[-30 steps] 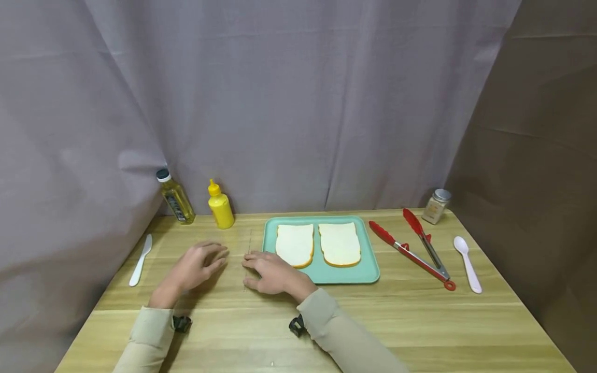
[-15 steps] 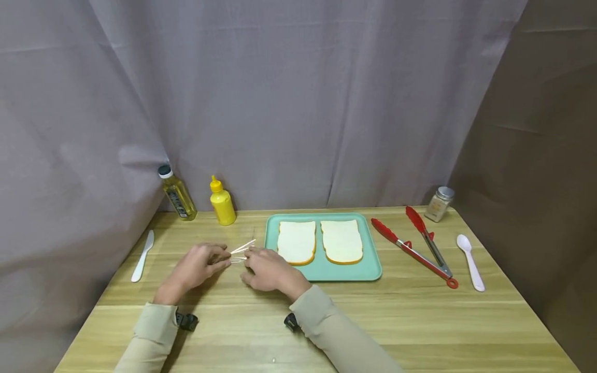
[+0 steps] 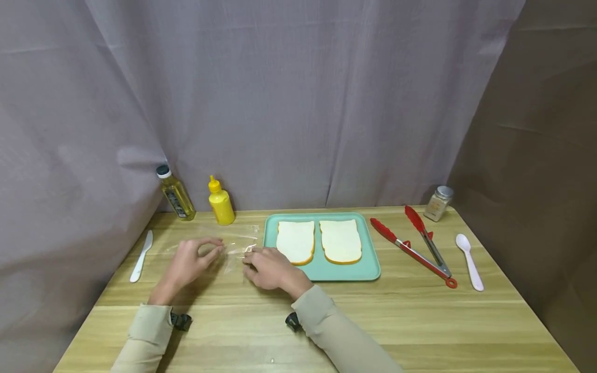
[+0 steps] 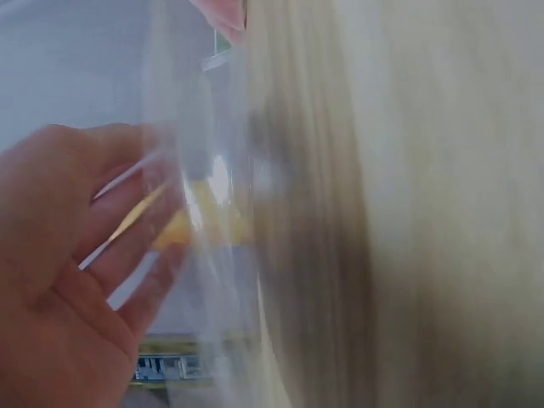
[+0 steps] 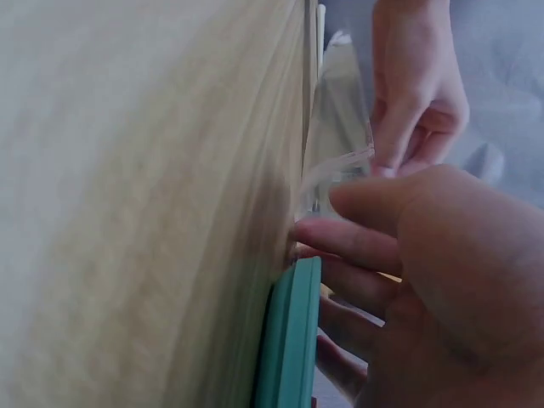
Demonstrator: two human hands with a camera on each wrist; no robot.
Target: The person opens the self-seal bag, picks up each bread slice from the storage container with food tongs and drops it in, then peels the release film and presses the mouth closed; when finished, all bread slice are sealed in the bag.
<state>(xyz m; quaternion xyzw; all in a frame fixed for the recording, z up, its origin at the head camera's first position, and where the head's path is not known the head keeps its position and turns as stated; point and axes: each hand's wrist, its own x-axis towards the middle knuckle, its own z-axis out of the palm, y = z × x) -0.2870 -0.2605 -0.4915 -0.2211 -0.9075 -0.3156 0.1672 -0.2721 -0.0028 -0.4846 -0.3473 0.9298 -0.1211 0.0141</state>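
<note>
Left hand [image 3: 184, 267]: thumb and finger pinching clear film [image 3: 240, 242]
Right hand [image 3: 268, 268]: at the film's right side; cannot tell whether gripping
Film: between the hands, left of the green tray [image 3: 308, 274]
Bread slices [image 3: 295, 241]: two, on the tray
Yellow bottle [image 3: 221, 206]: far left

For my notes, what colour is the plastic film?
The plastic film is clear, shown best in the left wrist view.

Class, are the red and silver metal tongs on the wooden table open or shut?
Open: the tongs lie in a V, their red tips spread wide apart.
</note>
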